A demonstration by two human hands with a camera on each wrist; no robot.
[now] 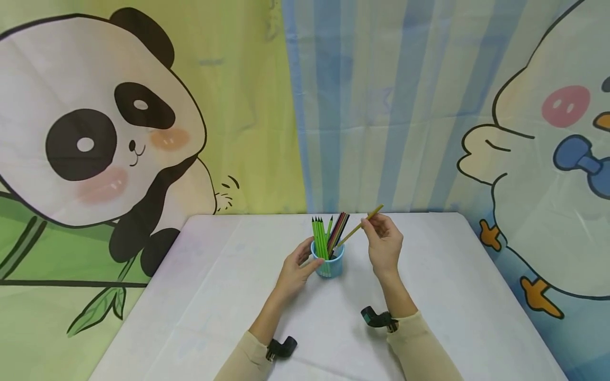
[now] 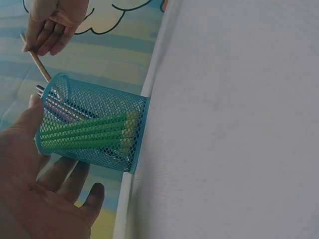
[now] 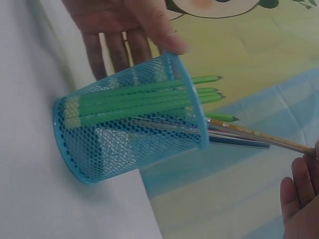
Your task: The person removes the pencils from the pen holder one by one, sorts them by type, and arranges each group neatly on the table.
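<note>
A light blue mesh pencil cup [image 1: 332,269] stands upright on the table. My left hand [image 1: 294,270] holds it at its left side, thumb at the rim [image 3: 190,99] and fingers around the far side. Several green pencils [image 2: 84,134] stand points up in the cup, beside several darker, thin pencil-like sticks [image 1: 338,228]. My right hand [image 1: 385,246], up to the right of the cup, pinches a slim yellow-brown stick [image 3: 259,135] with lettering on it. It slants down over the rim, and its lower end looks silvery. Whether this is a brush or a pencil, I cannot tell.
A white-covered table [image 1: 229,317] lies under the cup, which is near its far edge. Behind hangs a curtain [image 1: 352,106] with a cartoon panda and a bird. Each wrist wears a small black camera [image 1: 376,317].
</note>
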